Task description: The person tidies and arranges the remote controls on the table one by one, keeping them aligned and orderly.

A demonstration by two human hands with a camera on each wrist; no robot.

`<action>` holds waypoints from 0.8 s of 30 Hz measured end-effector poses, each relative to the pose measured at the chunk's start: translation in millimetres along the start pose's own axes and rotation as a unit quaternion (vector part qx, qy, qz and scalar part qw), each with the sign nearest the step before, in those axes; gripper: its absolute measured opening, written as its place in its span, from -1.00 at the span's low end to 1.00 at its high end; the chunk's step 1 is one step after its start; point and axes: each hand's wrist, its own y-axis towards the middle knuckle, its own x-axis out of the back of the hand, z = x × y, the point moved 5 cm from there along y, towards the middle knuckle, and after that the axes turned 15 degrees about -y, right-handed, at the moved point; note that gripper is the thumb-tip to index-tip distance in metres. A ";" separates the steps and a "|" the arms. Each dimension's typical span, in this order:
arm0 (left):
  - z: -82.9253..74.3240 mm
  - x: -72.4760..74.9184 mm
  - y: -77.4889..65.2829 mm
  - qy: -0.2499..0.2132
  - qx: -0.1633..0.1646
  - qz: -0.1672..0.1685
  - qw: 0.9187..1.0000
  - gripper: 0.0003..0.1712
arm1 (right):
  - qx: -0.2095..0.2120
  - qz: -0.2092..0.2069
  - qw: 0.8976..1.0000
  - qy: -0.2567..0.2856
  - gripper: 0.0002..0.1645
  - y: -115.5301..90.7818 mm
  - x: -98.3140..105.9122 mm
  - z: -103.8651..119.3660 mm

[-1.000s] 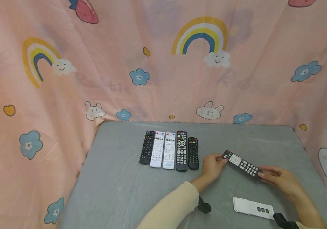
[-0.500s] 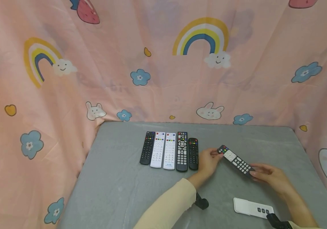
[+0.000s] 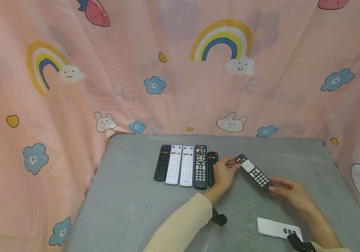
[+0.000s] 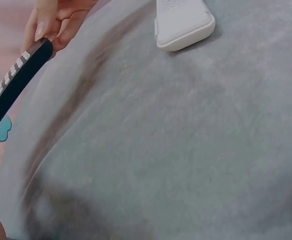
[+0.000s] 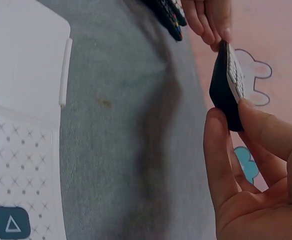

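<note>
Both hands hold a black remote control (image 3: 254,172) with white buttons, held slantwise above the table. My left hand (image 3: 225,174) pinches its upper end, which has coloured buttons. At the lower right end, my right hand (image 3: 290,191) grips it between thumb and fingers; the right wrist view shows the thumb on the button side of the remote control (image 5: 227,90) and fingers behind. Just left of my left hand stands a row of several remotes: a black one (image 3: 162,163), two white ones (image 3: 173,165), a black one with white buttons (image 3: 200,167) and a shorter black one (image 3: 211,162), partly hidden by the hand.
A white slim case (image 3: 276,227) with dark oval marks lies near the front right, partly behind the right wrist's black camera mount (image 3: 299,243). The grey cloth-covered table (image 3: 120,210) meets a pink patterned curtain (image 3: 180,101) at its back and sides.
Both hands have carried the remote control left and slightly away, toward the row. It now slants more steeply, and my left hand overlaps the shortest remote. The row and white case stay put.
</note>
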 end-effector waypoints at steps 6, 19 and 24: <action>-0.3 7.1 6.9 0.026 0.008 0.018 0.999 -0.69 | 0.006 -0.009 0.998 -0.058 -0.27 0.0 -4.2 5.5; -10.3 23.4 25.6 0.103 -0.002 0.060 0.993 -0.74 | 0.016 -0.054 0.991 -0.119 -0.29 3.9 -19.7 29.5; -12.3 28.8 33.7 0.113 0.001 0.061 0.992 -0.73 | 0.035 -0.075 0.986 -0.147 -0.31 6.8 -25.5 41.4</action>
